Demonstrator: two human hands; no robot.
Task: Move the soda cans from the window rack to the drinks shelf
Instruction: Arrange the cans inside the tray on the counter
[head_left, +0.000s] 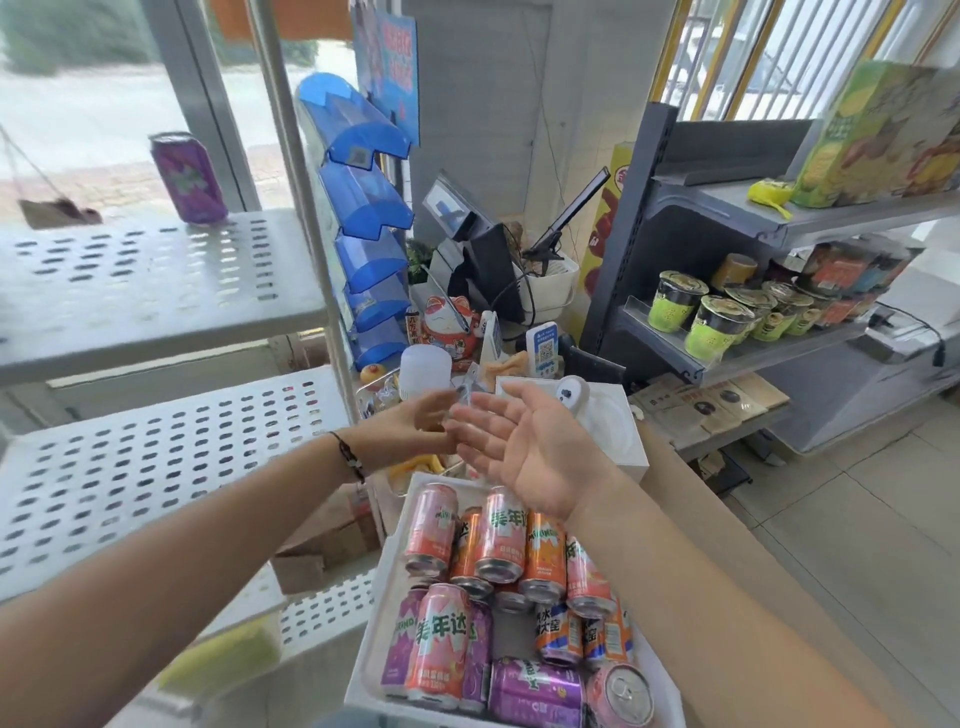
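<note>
Fingers (470, 423) of our right hand (524, 447) are straight and spread, the palm turned up and toward the left, holding nothing. Just beside them, the fingers of our left hand (415, 423) also lie relaxed and empty, their tips close to the right hand's; we cannot tell whether the two hands touch. A dark cord bracelet (349, 457) circles the left wrist. Both forearms reach forward from the bottom corners of the view and meet near the middle.

Directly below the hands sits a white tray (382, 587) filled with soda cans (493, 535), pink, orange and purple, most lying on their sides and piled against one another. One purple can (188, 177) stands upright, well apart from the hands, on the top level of the white perforated window rack (156, 291) at the left, near the glass.

Beyond the hands we see a cluttered worktop (613, 441) with a white box, a lucky cat figure (451, 327) and a payment screen. At the right stands a grey shelf unit (727, 218) carrying green tubs (719, 325) and a yellow-green package.
</note>
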